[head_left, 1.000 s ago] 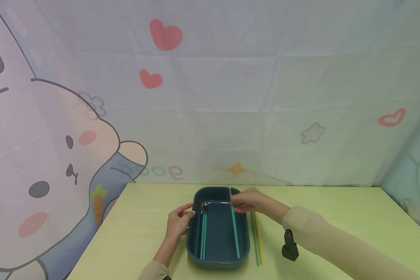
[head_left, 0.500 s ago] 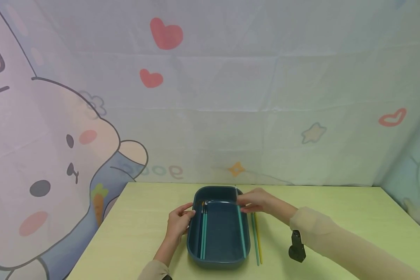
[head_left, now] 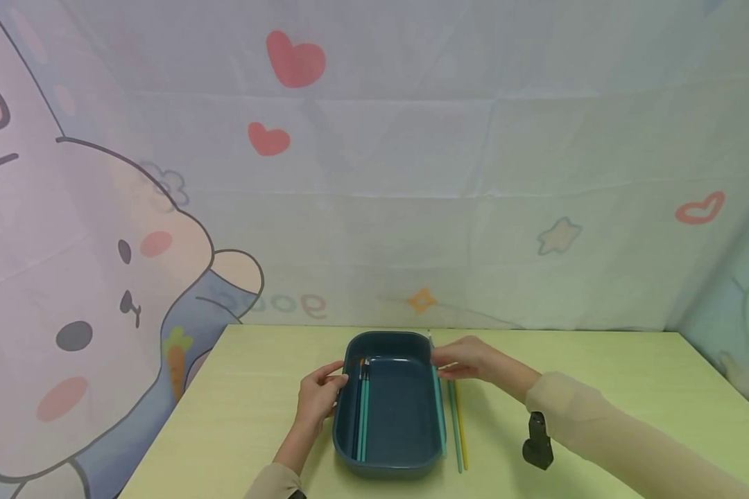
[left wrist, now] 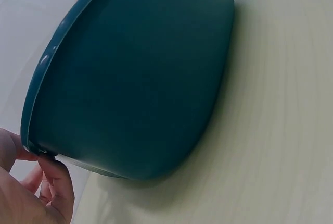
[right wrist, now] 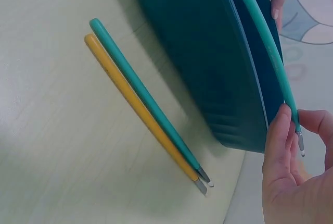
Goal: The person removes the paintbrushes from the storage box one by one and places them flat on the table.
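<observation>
My left hand [head_left: 318,396] grips the left rim of a dark teal rectangular bin [head_left: 399,416], thumb on the edge. In the right wrist view, my right hand [right wrist: 299,166] pinches a green-handled paintbrush [right wrist: 265,36] between thumb and fingers, close to its metal ferrule. That brush slants along the bin's right rim, bristle end away from me. Inside the bin, along its left wall, lie a dark-handled brush [head_left: 357,423] and two teal-handled brushes [head_left: 365,416]. The bin's outer wall [left wrist: 130,88] fills much of the left wrist view.
On the table [head_left: 587,402], just right of the bin, a green-handled brush [right wrist: 143,91] and a yellow-handled brush [right wrist: 139,104] lie side by side. A printed cloth backdrop [head_left: 381,235] hangs behind the table's far edge.
My right hand has moved right, carrying the green-handled paintbrush from over the bin's interior to its right rim. The left hand and the bin have stayed put.
</observation>
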`<action>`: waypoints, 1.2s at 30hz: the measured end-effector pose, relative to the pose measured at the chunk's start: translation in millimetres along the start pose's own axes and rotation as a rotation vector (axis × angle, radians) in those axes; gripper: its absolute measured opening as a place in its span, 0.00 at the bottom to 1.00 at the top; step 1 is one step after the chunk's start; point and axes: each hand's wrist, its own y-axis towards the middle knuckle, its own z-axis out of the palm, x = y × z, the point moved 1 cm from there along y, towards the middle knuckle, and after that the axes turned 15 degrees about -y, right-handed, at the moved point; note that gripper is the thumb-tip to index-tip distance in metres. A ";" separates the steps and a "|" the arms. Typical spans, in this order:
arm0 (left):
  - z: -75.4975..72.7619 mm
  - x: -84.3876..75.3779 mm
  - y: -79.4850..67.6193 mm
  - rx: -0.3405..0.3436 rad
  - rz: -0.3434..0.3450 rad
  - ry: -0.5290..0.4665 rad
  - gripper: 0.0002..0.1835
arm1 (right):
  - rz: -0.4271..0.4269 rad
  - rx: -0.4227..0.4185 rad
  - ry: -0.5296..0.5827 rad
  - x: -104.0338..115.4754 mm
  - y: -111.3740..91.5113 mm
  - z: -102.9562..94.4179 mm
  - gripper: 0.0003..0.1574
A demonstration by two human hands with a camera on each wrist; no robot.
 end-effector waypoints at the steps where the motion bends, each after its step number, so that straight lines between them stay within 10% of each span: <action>1: -0.1 -0.2 -0.3 0.005 0.001 -0.004 0.19 | -0.001 0.000 -0.005 -0.2 -0.8 -1.1 0.26; 36: 0.0 0.4 0.8 0.016 0.010 -0.023 0.19 | 0.030 -0.026 0.006 -42.7 6.9 -16.5 0.26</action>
